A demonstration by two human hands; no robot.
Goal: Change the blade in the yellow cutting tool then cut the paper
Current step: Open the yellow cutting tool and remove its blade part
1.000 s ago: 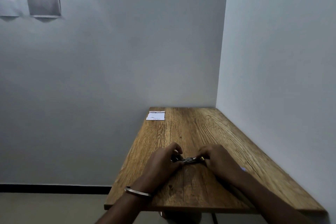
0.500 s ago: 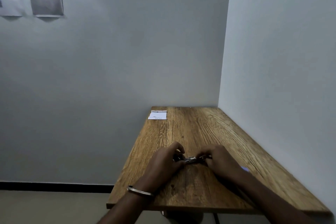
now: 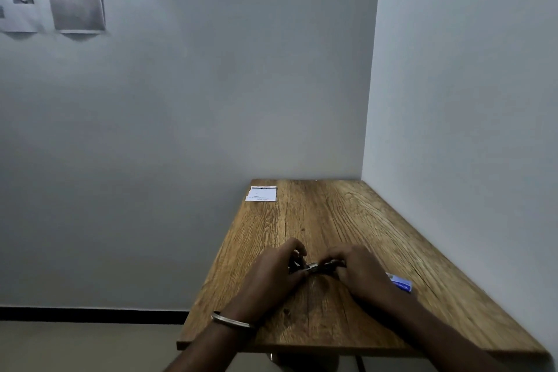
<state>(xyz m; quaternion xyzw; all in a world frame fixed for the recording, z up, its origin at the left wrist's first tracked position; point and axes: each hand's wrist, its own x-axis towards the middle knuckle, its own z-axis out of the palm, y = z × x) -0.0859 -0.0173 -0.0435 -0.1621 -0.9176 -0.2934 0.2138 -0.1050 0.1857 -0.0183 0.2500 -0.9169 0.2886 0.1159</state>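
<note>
Hands stay busy on the cutter

Hands sit close together on the wooden table (image 3: 332, 220), just as they did a second ago. Almost nothing has changed. The view has slid a tiny bit, but the hands have kept their spot.

The left hand (image 3: 271, 272) curls around one end of the cutter (image 3: 314, 266). Its fingertips pinch that end. The right hand (image 3: 356, 273) pinches the other end. Only a small shiny metal bit shows between them. The yellow part is hidden under the fingers, so I cannot tell if the old blade is out yet.

A small blue and white packet (image 3: 400, 281) lies just beside the right hand, on its outer side. It may hold new blades, but it is too small to be sure.

The paper (image 3: 261, 193) lies far in front of the left hand, at the back edge of the table. It is flat and not cut.

So I think the blade swap is still going on, and it is slow, fiddly work. The cutting has not started. The blade is sharp, so the fingers need care.
</note>
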